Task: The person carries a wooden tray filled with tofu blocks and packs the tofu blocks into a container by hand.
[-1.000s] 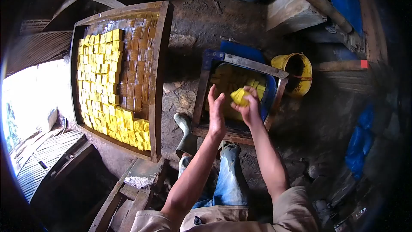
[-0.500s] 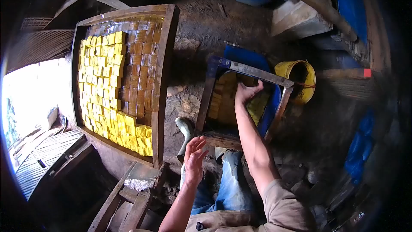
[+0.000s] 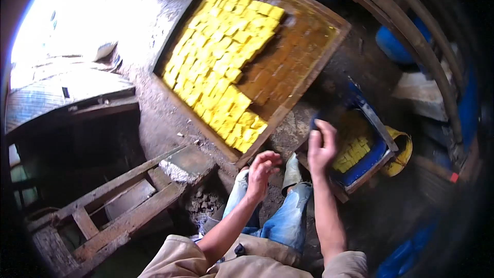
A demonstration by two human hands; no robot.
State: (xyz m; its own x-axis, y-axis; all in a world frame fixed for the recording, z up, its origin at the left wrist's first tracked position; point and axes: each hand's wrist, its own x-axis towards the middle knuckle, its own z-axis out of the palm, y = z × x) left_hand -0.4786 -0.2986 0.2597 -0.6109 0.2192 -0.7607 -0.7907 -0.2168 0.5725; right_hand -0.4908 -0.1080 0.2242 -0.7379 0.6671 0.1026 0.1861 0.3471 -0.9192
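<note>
My left hand (image 3: pixel 263 172) is raised over my knees near the lower corner of the large wooden-framed tray (image 3: pixel 303 102). Its fingers are loosely curved and apart, with nothing in them. My right hand (image 3: pixel 322 146) hovers by the near left side of a smaller blue-lined wooden frame (image 3: pixel 378 116). Thumb and fingers there are bent and slightly apart; I see nothing between them. Rows of small yellow blocks (image 3: pixel 221 59) cover the left part of the tray's brown woven base. More yellow blocks (image 3: pixel 355 153) lie inside the smaller frame, partly in shadow.
A yellow bucket (image 3: pixel 403 152) stands beyond the smaller frame. Left of my legs is a rough wooden rack (image 3: pixel 116 203) with a stone slab (image 3: pixel 188 164). At upper right are a blue container (image 3: pixel 396 44), a pale block (image 3: pixel 419 92) and curved poles (image 3: pixel 437 46). Blue plastic (image 3: pixel 406 252) lies lower right.
My view has turned left toward the tray. My right hand has come out of the smaller frame to its near left side. My left hand stays raised over my legs.
</note>
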